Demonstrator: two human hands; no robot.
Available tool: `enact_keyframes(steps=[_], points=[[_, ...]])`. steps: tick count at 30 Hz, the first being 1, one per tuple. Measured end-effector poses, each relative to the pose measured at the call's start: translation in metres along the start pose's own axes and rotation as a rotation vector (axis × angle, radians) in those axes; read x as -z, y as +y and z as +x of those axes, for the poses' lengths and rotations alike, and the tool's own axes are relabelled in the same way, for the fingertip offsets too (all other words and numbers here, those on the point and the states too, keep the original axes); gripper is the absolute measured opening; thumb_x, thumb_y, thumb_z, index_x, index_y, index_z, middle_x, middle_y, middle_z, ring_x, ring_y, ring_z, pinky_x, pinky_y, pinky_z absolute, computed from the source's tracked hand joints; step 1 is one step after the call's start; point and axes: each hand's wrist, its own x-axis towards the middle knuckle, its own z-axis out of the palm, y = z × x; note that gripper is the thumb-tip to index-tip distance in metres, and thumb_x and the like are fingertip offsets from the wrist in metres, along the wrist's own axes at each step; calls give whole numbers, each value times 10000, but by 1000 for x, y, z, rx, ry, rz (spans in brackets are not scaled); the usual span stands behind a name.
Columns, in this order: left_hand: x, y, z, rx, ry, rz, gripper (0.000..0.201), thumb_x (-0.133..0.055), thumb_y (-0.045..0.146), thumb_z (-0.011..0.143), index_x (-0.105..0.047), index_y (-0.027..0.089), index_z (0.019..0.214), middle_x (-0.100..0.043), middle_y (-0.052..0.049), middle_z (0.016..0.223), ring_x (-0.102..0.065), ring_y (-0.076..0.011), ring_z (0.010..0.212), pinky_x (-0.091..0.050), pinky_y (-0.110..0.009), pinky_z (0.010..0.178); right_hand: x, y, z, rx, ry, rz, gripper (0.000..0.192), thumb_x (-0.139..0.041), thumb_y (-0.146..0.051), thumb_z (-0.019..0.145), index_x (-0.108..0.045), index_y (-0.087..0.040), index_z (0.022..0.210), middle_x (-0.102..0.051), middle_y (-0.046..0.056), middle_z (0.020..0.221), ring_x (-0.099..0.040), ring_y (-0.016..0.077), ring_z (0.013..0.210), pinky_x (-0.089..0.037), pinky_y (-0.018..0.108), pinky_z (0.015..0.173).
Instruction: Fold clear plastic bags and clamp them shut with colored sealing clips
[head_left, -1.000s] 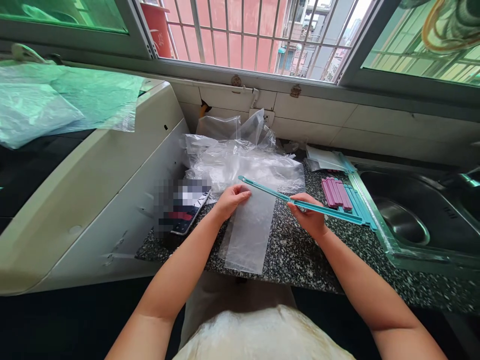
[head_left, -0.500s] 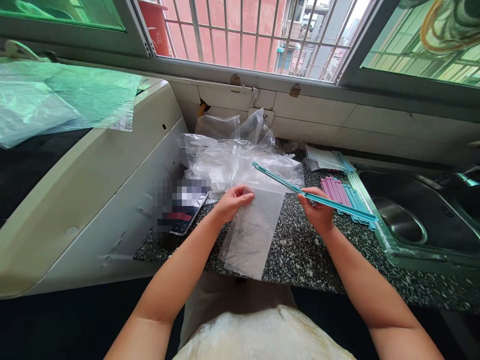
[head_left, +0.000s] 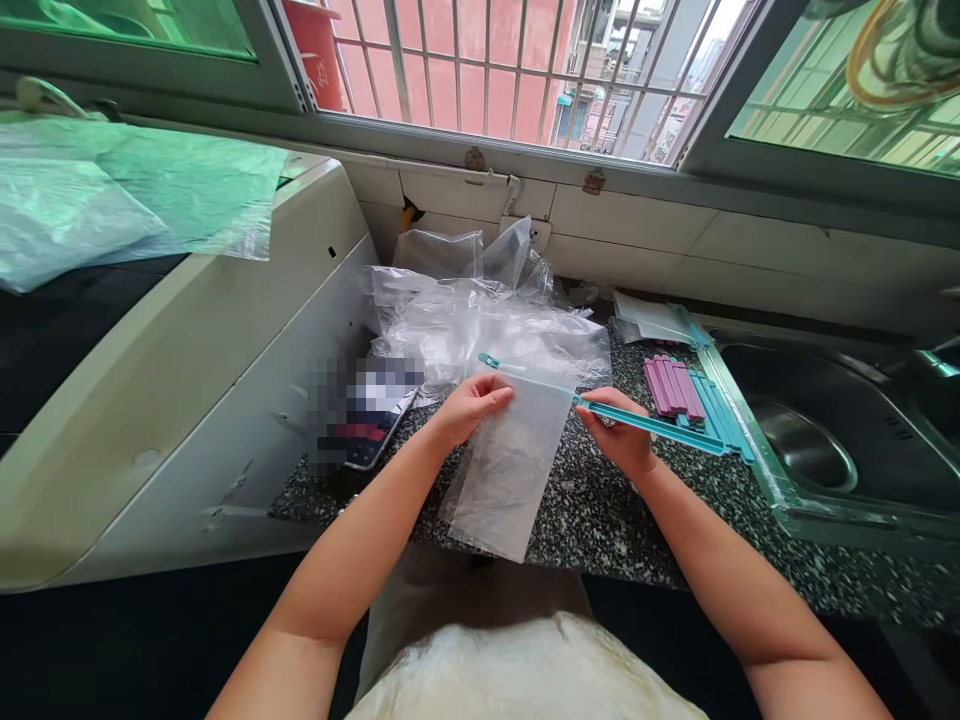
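My left hand (head_left: 474, 408) pinches a clear plastic bag (head_left: 510, 470) near its top left edge, thumb in front. The bag hangs over the front of the speckled counter. My right hand (head_left: 619, 430) is closed on a long teal bag sealing clip (head_left: 660, 425). The clip's far end shows just past the bag's top, above my left hand, and its middle stretch runs behind the bag's upper edge. Right of my right hand lie several pink clips (head_left: 673, 388) and several teal clips (head_left: 726, 410), side by side on the counter.
Crumpled clear plastic bags (head_left: 427, 310) are heaped at the back of the speckled counter (head_left: 600, 525). A phone (head_left: 379, 425) lies to the left, beside a pale appliance side (head_left: 300, 290). The metal sink (head_left: 799, 440) is at right. Filled bags (head_left: 649, 318) rest near its back corner.
My right hand has moved slightly left and down, bringing the teal clip from in front of the bag's top to behind its upper edge. My left hand keeps hold of the bag.
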Motion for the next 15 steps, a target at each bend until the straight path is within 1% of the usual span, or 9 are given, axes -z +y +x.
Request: enact_keyframes(steps=[7,11,15], points=[[2,-4,3,64,27,-34,370,-768,405,521,-530,124,558,-463,51,504,-387,-34,466,-279,-182,466,1,-5,0,44,0,8,73,-614,-177,765,-605,-194,835,-646,40,733,-620,151,666,-529,281,615],[2,-6,4,142,46,-102,383,-797,397,468,-575,116,604,-531,32,533,-453,-50,482,-339,-184,491,1,-6,0,57,-2,-14,68,-608,-183,768,-601,-199,834,-647,43,733,-625,158,673,-533,288,610],[1,-6,5,167,65,-154,377,-812,367,449,-605,112,634,-578,10,563,-495,-63,497,-374,-189,507,1,-7,-1,51,-3,10,80,-610,-175,766,-602,-198,842,-646,44,741,-627,161,683,-532,290,614]])
